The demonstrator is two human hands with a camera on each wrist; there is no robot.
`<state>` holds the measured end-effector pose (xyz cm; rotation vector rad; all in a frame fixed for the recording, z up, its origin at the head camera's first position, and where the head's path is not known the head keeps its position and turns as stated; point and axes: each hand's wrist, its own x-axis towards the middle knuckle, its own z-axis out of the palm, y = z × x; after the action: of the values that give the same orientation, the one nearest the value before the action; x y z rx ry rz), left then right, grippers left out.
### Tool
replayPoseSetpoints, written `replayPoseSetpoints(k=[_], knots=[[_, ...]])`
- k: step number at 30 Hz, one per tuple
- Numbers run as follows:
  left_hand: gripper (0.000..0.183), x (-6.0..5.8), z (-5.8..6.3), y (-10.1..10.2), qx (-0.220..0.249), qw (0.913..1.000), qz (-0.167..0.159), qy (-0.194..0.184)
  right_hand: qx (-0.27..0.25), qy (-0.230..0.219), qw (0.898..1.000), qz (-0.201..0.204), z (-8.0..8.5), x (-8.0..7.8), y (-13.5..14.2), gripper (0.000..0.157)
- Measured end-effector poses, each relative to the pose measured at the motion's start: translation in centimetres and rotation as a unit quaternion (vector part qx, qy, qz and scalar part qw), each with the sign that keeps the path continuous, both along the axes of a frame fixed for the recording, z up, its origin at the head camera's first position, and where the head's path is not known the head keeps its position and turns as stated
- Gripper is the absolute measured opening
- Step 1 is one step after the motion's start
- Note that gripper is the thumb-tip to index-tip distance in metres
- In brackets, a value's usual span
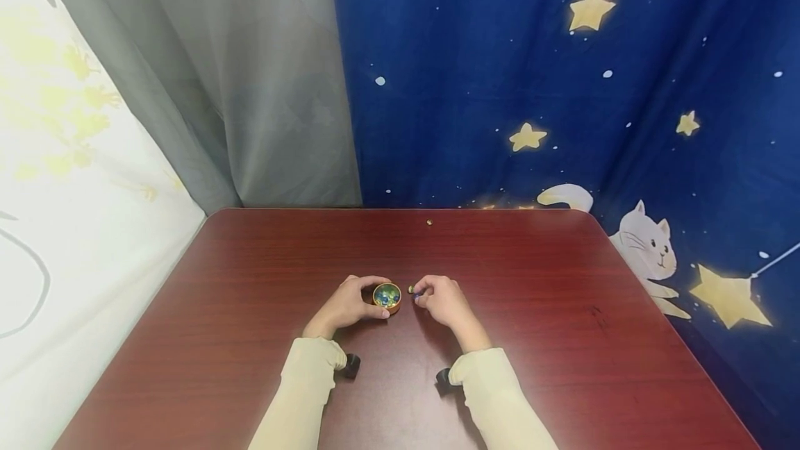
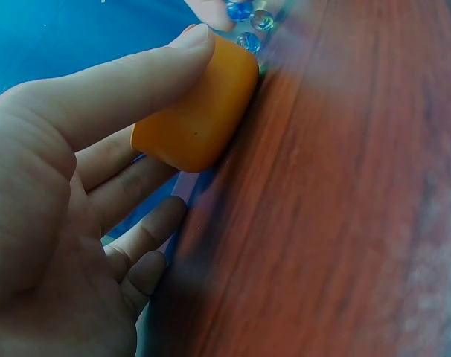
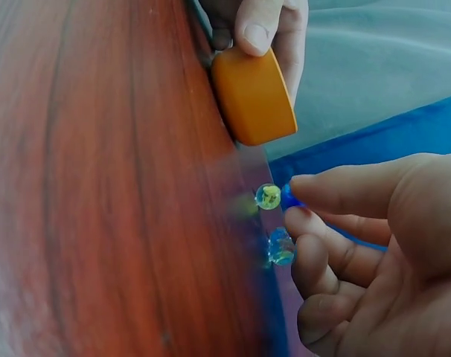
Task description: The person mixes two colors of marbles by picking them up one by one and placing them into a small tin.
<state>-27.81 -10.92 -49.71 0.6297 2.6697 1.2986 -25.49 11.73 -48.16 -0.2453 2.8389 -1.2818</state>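
A small round orange bowl (image 1: 387, 296) stands on the table with several glass marbles inside it. My left hand (image 1: 347, 305) grips it from the left, thumb on the near side and fingers round the far side; in the left wrist view its orange wall (image 2: 199, 111) shows below the thumb. Just right of the bowl, my right hand (image 1: 445, 299) pinches a blue marble (image 3: 289, 196) between thumb and index finger. Beside it on the table are a clear marble with yellow-green inside (image 3: 269, 196) and a blue-tinted clear marble (image 3: 282, 247).
Another small marble (image 1: 429, 222) lies near the far edge of the dark red wooden table (image 1: 281, 248). A grey curtain (image 1: 281, 89) and a blue starry curtain (image 1: 450, 103) hang behind the table. White patterned cloth (image 1: 62, 228) hangs at the left.
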Motion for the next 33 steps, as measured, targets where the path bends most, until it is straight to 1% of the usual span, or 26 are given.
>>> replayPoseSetpoints(k=[4,10,13,22,33], knots=[[0.059,0.1,0.1,0.0,-0.005,1.0000,0.000,-0.001,-0.020,0.001,1.000,0.015,0.3,0.1,-0.2,0.010],[0.058,0.1,-0.1,0.1,-0.008,1.0000,-0.001,-0.002,-0.022,0.021,0.999,0.030,0.7,0.3,-0.7,0.011],[0.057,0.1,-0.1,0.1,-0.007,1.0000,-0.001,-0.002,-0.024,0.025,0.999,0.035,0.8,0.4,-0.9,0.012],[0.058,0.2,0.0,0.2,0.000,1.0000,-0.008,0.005,-0.040,0.028,0.998,0.045,0.6,0.5,-1.6,0.013],[0.058,0.0,-0.1,0.1,-0.004,0.9999,-0.007,0.008,-0.035,0.044,0.997,0.060,0.2,0.7,-2.4,0.014]])
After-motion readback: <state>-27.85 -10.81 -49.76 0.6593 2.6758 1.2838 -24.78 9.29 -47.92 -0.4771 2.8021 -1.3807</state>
